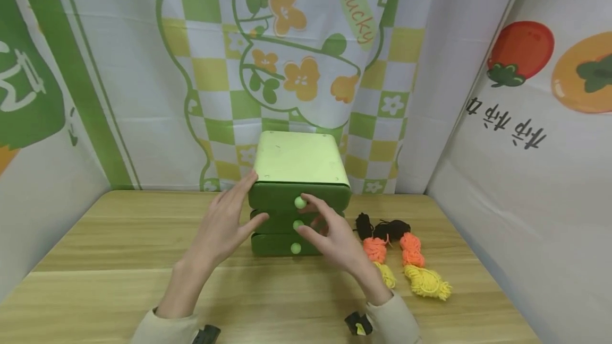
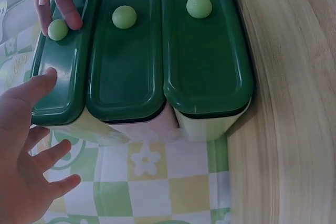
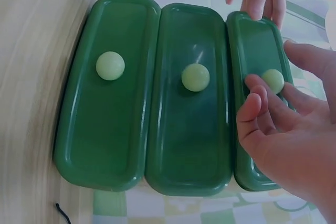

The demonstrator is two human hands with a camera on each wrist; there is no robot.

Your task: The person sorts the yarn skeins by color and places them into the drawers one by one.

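A small drawer box has a pale green top (image 1: 301,158) and three stacked dark green drawer fronts, all closed. Each front bears a round light green knob. My right hand (image 1: 337,238) has fingers on either side of the top drawer's knob (image 3: 273,81), and its thumb stands apart. My left hand (image 1: 222,224) is spread at the box's left side, fingers straight along the upper left edge and thumb extended before the fronts. In the left wrist view, the middle knob (image 2: 124,17) and bottom knob (image 2: 199,6) have no fingers on them.
Right of the box, small yarn bundles lie on the wooden table (image 1: 119,259): black yarn (image 1: 394,230), orange yarn (image 1: 412,250) and yellow yarn (image 1: 427,282). A patterned cloth (image 1: 210,68) hangs right behind the box. Printed walls flank the table.
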